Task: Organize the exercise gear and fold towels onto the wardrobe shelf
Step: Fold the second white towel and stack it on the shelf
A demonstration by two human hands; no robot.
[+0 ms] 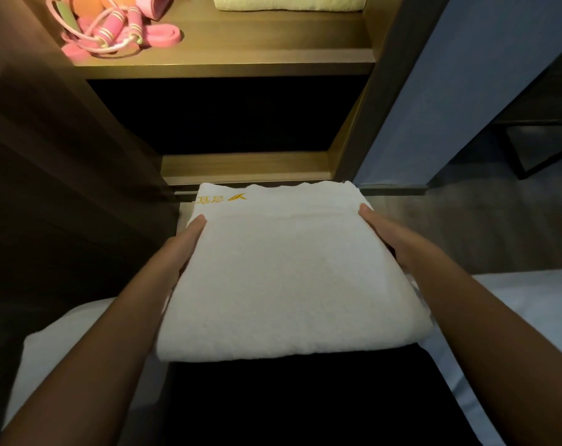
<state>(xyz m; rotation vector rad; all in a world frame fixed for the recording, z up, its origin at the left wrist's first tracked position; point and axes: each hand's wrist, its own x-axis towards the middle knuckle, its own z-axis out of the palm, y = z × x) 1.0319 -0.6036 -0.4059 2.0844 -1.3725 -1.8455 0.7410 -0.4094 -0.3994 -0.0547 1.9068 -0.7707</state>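
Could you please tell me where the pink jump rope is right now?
The pink jump rope lies at the head view's upper left, on the lit wardrobe shelf among pink resistance bands, left of the folded cream towel.

Arms outstretched — left hand (189, 244) and right hand (389, 240) grip the towel (289, 284).

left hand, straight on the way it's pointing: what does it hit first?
Probably the wardrobe's bottom ledge, just beyond the folded towel that the left hand holds; depth is unclear from one view.
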